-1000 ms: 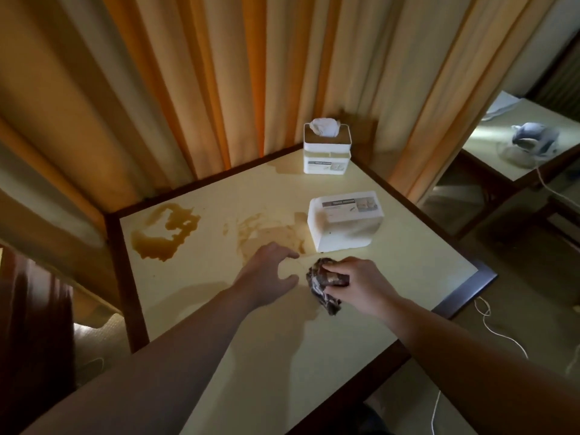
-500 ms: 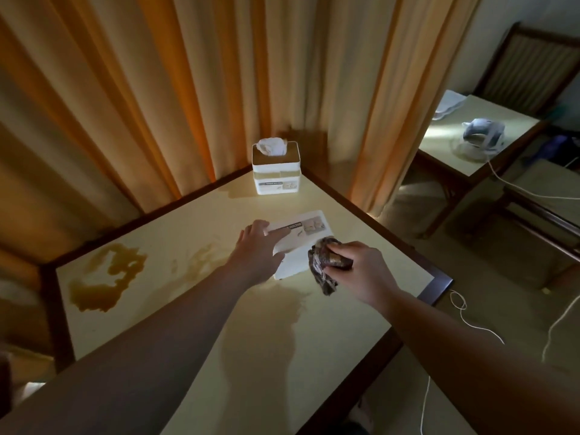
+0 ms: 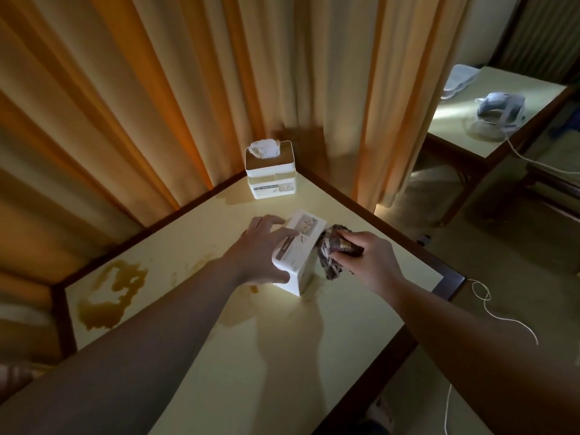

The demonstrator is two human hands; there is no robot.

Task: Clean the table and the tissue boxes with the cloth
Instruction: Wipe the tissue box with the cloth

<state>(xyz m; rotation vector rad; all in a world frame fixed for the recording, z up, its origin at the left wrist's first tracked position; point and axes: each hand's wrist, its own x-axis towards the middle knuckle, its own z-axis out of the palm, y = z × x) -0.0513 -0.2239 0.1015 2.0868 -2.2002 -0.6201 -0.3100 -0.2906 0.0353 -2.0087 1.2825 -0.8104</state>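
So the left hand (image 3: 262,251) is now gripping the near tissue box (image 3: 295,260), fingers spread over its labelled top and thumb hooked on the near face, where a second ago it was only reaching across the table (image 3: 219,356) toward it. Judging by the lit wet patch under the box's near corner, it is tipping the box up or sliding it off the spill; I can't tell which. Beside it, the right hand (image 3: 368,262) is bunching the dark cloth (image 3: 332,249) in curled fingers and is pressing it against the box's right side, having closed in from just short of it. That reads as box-wiping starting, with the table itself not yet done. Going left to right across the surface: a big brown puddle (image 3: 110,296) is sitting near the left edge, fainter smears (image 3: 197,262) are trailing toward the box, and a second tissue box (image 3: 270,171), tissue sticking out, is standing untouched in the far corner. Behind, orange curtains (image 3: 157,89) are hanging. Off to the right, a second table (image 3: 489,127) is carrying a pale corded appliance (image 3: 499,109), and a white cord (image 3: 489,312) is trailing on the floor.
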